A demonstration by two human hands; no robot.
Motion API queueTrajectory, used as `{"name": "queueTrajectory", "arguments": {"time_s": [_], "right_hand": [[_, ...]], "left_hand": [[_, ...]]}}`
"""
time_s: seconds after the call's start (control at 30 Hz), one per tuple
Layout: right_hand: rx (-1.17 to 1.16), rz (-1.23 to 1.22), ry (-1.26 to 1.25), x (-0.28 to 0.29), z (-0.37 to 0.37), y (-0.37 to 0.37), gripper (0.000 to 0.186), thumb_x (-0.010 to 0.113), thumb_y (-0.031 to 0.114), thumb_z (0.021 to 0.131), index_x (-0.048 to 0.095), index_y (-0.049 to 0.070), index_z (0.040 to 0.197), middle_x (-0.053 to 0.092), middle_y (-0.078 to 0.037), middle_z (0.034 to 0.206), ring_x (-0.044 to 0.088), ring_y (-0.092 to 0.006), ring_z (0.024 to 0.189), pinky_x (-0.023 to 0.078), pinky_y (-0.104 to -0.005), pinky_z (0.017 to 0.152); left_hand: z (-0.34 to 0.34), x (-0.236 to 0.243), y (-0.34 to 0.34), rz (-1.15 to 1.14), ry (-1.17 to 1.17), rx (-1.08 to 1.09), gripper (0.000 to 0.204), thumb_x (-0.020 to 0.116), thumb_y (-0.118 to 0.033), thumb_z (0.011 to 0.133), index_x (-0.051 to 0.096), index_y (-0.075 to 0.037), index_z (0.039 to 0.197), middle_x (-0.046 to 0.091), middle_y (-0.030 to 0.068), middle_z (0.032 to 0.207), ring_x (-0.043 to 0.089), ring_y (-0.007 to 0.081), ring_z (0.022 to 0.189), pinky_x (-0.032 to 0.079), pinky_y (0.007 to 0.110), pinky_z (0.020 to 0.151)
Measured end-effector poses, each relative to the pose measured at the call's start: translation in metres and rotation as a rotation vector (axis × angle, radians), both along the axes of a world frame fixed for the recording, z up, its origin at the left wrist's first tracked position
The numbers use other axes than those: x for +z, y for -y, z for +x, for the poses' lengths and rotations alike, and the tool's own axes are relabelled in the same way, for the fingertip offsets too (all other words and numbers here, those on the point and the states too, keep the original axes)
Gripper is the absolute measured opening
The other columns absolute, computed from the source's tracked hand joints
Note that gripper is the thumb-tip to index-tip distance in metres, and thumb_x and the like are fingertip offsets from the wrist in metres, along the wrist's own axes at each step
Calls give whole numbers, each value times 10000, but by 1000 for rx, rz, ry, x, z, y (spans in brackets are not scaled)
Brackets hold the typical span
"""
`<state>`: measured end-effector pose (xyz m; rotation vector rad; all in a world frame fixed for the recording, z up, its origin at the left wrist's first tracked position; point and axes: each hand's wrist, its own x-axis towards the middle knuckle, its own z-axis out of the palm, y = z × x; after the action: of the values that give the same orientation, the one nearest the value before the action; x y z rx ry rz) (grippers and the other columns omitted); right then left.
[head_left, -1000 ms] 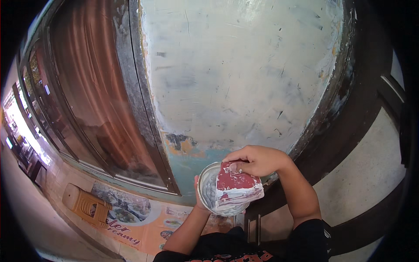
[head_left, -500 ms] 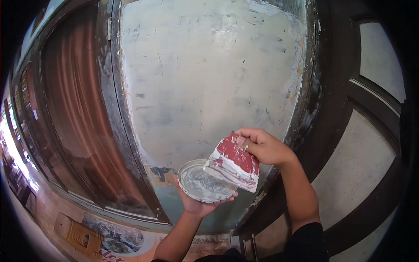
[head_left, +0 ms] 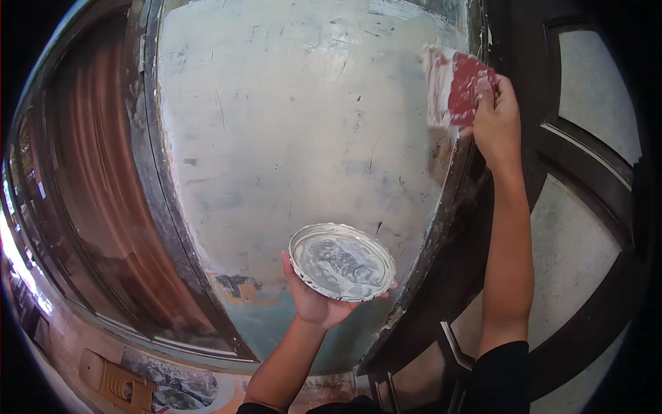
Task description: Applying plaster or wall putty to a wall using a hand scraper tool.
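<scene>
My left hand (head_left: 318,298) holds a round bucket lid (head_left: 343,265) from beneath, its face tipped toward me and smeared with grey-white filler. Up at the right side of the wall panel (head_left: 289,138), my right hand (head_left: 498,117) is closed on a flat red putty spreader (head_left: 469,90). White filler coats the spreader's left-facing edge, which is at the panel's surface; whether it presses there I cannot tell. The panel is patchy white and grey with small dark scratches. Lower down it shows bare bluish green.
To the left stands a dark-framed glass door with a reddish brown curtain (head_left: 110,186). A dark wooden frame with pale panels (head_left: 572,228) runs along the right. On the floor at lower left are a brown plastic stool (head_left: 114,379) and a printed sheet (head_left: 183,386).
My right hand has carried the spreader up and right, from over the lid to the panel's right edge, and turned it. The lid has moved slightly up and right in view.
</scene>
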<state>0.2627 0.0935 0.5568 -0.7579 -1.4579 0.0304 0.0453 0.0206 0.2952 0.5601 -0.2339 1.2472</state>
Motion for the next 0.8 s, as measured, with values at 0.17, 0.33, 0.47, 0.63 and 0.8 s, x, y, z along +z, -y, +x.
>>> {"name": "queueTrajectory", "arguments": {"time_s": [0.17,0.33,0.47,0.63,0.8], "right_hand": [[-492,502,269,-8,-15,-36,380,477,52,1025,515,-28,1394,650,-291,1250,656,-495,1029,531,-482,916],[-745,668,529,-45,-20,-81,515,507,-18,925,469,-63,1437,552,-272,1418,511,-444,1332,489,-477,1049],[-822,533,692,-58,-30,-95,562,499,-5,919,430,-61,1474,492,-267,1486,456,-439,1396,475,-469,1088],[-830,555,764,-70,-45,-90,567,510,-6,911,415,-104,1461,505,-272,1467,457,-456,1388,471,-472,1088],[-676,569,561,-53,-35,-76,578,485,-42,907,394,-105,1475,508,-287,1457,502,-452,1338,456,-498,1079]], "left_hand": [[2,-3,2,1,-14,14,1289,249,-1033,714,285,-65,1565,470,360,1422,578,621,1121,551,653,883],[6,-11,1,9,-15,7,1286,261,-1030,716,281,-67,1567,462,366,1429,576,628,1121,551,658,884],[-5,-20,2,58,10,20,1280,312,-1021,714,275,-70,1569,459,372,1427,566,649,1117,546,679,901],[-20,-29,8,29,57,67,1275,355,-1014,710,274,-76,1570,438,384,1439,547,671,1124,550,694,882],[-29,-26,22,41,-24,137,1261,349,-1010,720,271,-86,1574,420,396,1445,548,664,1130,541,707,883]]}}
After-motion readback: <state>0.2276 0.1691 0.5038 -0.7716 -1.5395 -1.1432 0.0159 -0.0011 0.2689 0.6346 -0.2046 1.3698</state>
